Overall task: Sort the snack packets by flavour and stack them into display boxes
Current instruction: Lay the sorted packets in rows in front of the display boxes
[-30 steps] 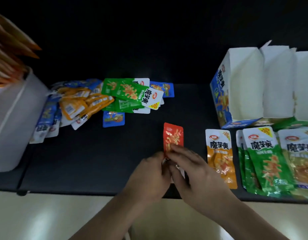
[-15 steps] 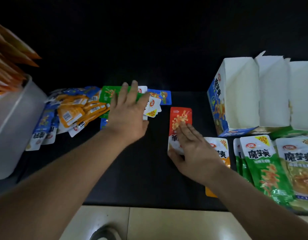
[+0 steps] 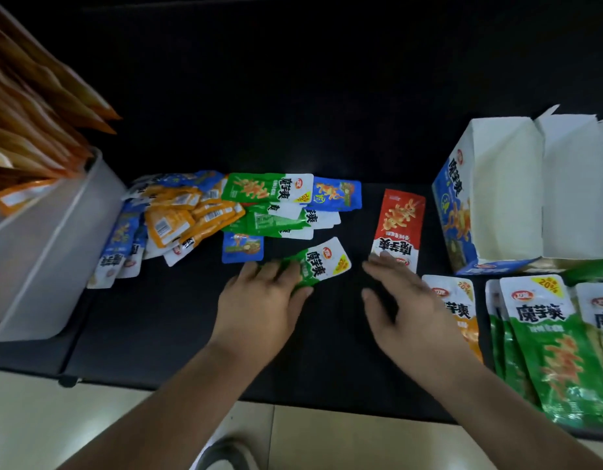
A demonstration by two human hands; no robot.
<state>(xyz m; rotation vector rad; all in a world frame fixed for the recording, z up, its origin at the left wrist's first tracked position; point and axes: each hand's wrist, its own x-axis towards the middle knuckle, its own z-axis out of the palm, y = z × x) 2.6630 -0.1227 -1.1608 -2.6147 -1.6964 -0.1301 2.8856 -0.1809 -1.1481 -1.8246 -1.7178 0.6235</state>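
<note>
My left hand (image 3: pixel 262 300) holds the green end of a green snack packet (image 3: pixel 323 262), whose white end sticks out to the upper right, just in front of the mixed pile of packets (image 3: pixel 191 215). A red packet (image 3: pixel 400 218) lies flat on the black table, left of the blue display box (image 3: pixel 462 215). With its fingers spread and nothing in it, my right hand (image 3: pixel 405 307) touches that packet's near white end with its fingertips. It partly covers an orange packet (image 3: pixel 457 300).
A stack of green packets (image 3: pixel 547 334) and a yellowish one lie at the right, in front of the white open boxes (image 3: pixel 571 191). A white bin (image 3: pixel 56 249) with orange packets stands at the left. The table's front edge (image 3: pixel 293 391) runs under my forearms.
My left hand drew back from the pile with a green packet. My right hand let go of the red packet and slid back toward me.
</note>
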